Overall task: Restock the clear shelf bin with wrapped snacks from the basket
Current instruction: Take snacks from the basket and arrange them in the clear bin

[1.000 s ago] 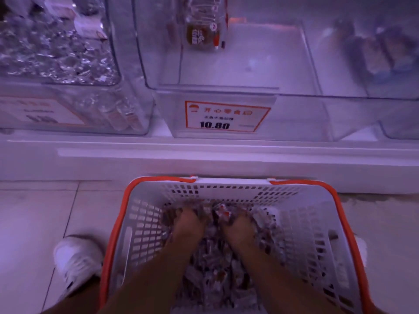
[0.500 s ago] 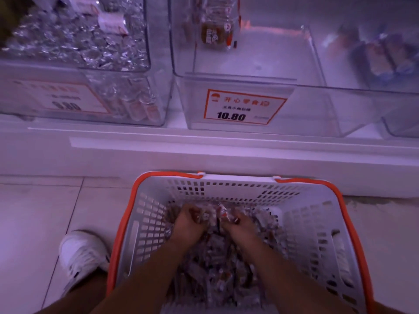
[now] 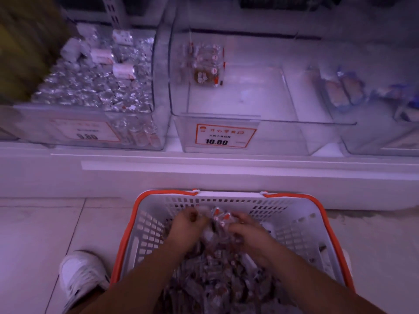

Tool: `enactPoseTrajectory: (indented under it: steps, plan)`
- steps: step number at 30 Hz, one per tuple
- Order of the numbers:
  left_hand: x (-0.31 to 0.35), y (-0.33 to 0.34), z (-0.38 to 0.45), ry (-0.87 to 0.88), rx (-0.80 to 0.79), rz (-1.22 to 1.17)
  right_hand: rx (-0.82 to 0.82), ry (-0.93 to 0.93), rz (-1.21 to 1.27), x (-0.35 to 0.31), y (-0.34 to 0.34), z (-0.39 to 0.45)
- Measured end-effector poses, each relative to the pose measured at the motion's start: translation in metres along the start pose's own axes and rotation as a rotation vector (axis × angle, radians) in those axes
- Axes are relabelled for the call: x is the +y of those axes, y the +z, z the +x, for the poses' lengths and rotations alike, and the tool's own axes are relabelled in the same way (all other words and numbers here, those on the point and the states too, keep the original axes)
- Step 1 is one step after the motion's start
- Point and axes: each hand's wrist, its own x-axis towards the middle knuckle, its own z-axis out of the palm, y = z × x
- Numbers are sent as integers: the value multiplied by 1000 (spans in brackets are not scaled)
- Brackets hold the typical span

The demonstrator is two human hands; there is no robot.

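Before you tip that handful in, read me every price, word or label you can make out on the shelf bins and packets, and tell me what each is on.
"10.80": orange-framed price tag on the front of the near-empty clear bin; its other lines are too blurred to read.
"9.80", probably, blurred: tag on the left bin of silver-wrapped snacks.
Print on the packets in the clear bin and the basket: too small to read.

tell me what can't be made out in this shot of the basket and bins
Head view only:
- Small print on the 10.80 price tag: too small.
- Price on the left bin tag: blurred.
- Right bin: cut off by the frame edge.
- How many wrapped snacks the left hand and right hand hold: motion blur, fingers cover them.
- Basket floor: buried under snacks.
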Motion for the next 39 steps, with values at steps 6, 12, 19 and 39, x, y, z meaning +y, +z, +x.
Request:
enactPoseTrajectory:
  steps: [6, 12, 19, 39]
  plan:
    - [97, -41, -58, 111, -3, -121, -208, -78, 78, -72, 25, -95]
    - [151, -74, -117, 104, 232, -106, -285, -167, 182, -95, 47, -185]
    - [157, -68, -149, -248, 92, -583, -179, -300, 90, -74, 80, -211]
    - [195, -50, -139, -53, -87, -835, -97, -317, 78, -118, 53, -178]
